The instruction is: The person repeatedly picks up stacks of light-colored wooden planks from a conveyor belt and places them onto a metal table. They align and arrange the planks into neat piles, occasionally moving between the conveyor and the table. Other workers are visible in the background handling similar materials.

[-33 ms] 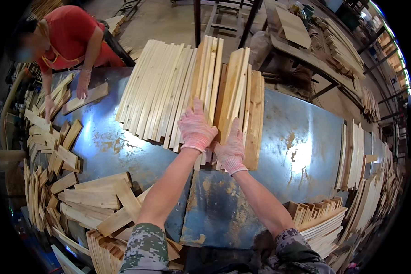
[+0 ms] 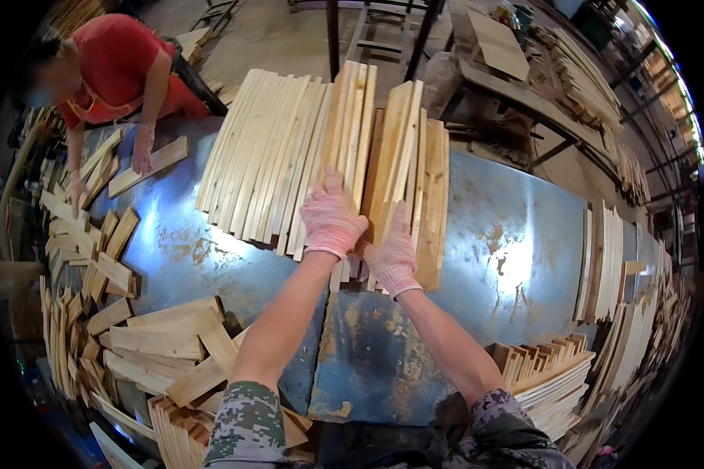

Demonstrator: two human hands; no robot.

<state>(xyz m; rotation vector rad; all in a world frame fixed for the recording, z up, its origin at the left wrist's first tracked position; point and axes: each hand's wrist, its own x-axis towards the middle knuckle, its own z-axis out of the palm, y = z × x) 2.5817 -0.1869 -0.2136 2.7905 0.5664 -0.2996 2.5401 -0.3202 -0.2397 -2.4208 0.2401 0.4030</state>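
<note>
A row of light wooden boards [image 2: 262, 156] stands on edge, packed side by side, across the far middle of the metal table. At the row's right part, my left hand [image 2: 332, 223], in a pinkish knitted glove, grips a few upright boards [image 2: 356, 125], its fingers lying along their side. My right hand [image 2: 393, 254], gloved the same way, holds the boards [image 2: 399, 148] just to the right, thumb toward the left hand. A narrow dark gap shows between the two groups. Some fingertips are hidden by the wood. A wider board [image 2: 432, 203] leans at the right end.
The blue-grey metal table [image 2: 493, 234] has worn patches. Loose boards [image 2: 164, 340] lie piled at the near left. Stacked boards [image 2: 551, 383] stand near right, with more boards [image 2: 602, 266] beyond. Far left, a co-worker in red [image 2: 121, 66] reaches with gloved hands over scattered pieces.
</note>
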